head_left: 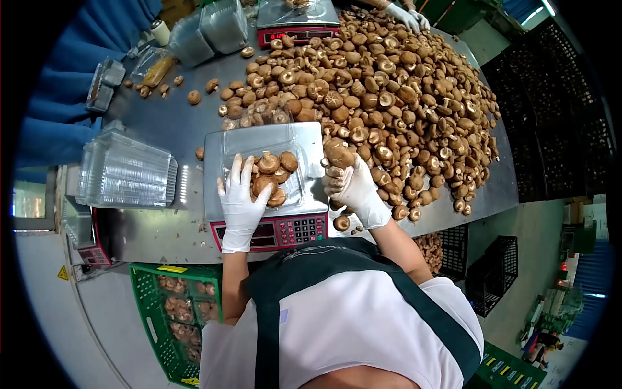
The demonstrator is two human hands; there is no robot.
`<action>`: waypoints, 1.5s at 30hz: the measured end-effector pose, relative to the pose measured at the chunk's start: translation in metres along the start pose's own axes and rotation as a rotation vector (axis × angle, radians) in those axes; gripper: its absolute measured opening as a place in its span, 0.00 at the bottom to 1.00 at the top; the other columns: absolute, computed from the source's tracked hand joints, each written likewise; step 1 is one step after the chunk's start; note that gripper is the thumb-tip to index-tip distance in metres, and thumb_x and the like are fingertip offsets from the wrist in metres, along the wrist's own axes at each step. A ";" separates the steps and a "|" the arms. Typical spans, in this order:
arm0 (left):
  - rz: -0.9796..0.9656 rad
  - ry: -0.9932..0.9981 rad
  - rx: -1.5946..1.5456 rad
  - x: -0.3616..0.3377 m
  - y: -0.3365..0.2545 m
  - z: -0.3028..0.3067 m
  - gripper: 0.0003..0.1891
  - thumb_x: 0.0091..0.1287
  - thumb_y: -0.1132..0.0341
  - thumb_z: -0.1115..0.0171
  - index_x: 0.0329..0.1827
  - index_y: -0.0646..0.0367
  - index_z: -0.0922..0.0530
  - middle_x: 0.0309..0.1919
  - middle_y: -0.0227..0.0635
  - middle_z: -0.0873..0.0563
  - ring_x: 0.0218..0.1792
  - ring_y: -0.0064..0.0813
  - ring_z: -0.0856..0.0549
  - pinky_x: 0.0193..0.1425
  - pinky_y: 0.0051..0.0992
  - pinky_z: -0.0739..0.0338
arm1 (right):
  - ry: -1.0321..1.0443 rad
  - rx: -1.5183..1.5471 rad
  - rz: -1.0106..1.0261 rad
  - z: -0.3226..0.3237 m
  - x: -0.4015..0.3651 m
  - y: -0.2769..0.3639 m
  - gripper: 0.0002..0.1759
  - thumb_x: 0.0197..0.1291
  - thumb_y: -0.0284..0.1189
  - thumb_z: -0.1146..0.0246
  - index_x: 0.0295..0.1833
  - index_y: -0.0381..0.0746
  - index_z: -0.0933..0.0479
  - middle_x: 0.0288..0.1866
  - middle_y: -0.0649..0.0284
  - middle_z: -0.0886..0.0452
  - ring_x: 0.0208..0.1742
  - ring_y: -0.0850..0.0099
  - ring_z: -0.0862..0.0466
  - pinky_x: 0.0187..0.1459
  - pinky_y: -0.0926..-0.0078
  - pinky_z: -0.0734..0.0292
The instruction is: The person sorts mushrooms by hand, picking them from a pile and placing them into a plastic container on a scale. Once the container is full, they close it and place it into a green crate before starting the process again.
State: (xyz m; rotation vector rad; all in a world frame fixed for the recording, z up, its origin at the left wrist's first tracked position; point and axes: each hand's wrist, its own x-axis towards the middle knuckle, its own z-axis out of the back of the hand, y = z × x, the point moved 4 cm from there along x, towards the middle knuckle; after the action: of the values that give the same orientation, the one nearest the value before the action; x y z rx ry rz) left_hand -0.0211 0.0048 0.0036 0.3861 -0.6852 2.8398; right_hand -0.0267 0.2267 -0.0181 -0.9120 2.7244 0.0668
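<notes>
The left hand (243,194) lies flat, fingers spread, on the mushrooms (275,170) in a clear tray (299,188). The tray sits on the scale (301,230) at the near edge of the surface (168,123). The right hand (353,185) is closed round a handful (338,154) just beside the tray. The resting palm could skew the weight, and the crowded grip could spill one over the near edge. The display is too blurred to read. A co-worker's gloves (408,16) are cut off at the far edge.

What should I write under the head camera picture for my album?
Left hand rests on mushrooms in a tray on the scale; right hand holds a handful beside the big pile.
</notes>
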 end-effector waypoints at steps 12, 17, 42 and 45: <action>-0.011 -0.007 0.015 0.003 0.000 0.000 0.32 0.58 0.51 0.37 0.65 0.52 0.33 0.65 0.43 0.33 0.62 0.41 0.31 0.65 0.56 0.46 | -0.116 -0.107 0.092 0.000 0.005 0.000 0.34 0.65 0.50 0.64 0.49 0.27 0.30 0.29 0.54 0.22 0.27 0.65 0.24 0.28 0.71 0.28; 0.004 0.005 -0.005 0.004 0.000 0.005 0.32 0.57 0.51 0.37 0.65 0.53 0.32 0.65 0.42 0.33 0.62 0.40 0.30 0.65 0.55 0.46 | -0.301 -1.416 0.587 -0.022 -0.007 -0.014 0.24 0.59 0.36 0.42 0.58 0.33 0.30 0.39 0.54 0.19 0.33 0.73 0.19 0.31 0.75 0.22; 0.558 -0.193 -0.915 0.039 0.105 0.038 0.29 0.60 0.58 0.36 0.63 0.58 0.31 0.56 0.50 0.24 0.60 0.38 0.26 0.59 0.30 0.30 | -0.055 -2.645 0.880 -0.041 0.004 -0.044 0.37 0.40 0.36 0.27 0.59 0.40 0.29 0.58 0.60 0.25 0.50 0.62 0.26 0.49 0.67 0.27; 0.568 -0.133 -0.919 0.050 0.094 0.031 0.26 0.63 0.58 0.39 0.63 0.58 0.30 0.56 0.47 0.23 0.59 0.32 0.27 0.62 0.27 0.35 | -0.046 -2.659 0.912 -0.045 0.007 -0.045 0.34 0.41 0.35 0.27 0.57 0.40 0.28 0.56 0.60 0.24 0.50 0.62 0.25 0.49 0.67 0.27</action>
State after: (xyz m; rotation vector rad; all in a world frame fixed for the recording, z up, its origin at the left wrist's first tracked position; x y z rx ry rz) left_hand -0.0853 -0.0857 0.0060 0.2309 -2.2660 2.5374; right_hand -0.0161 0.1806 0.0247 0.4753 0.8810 3.5362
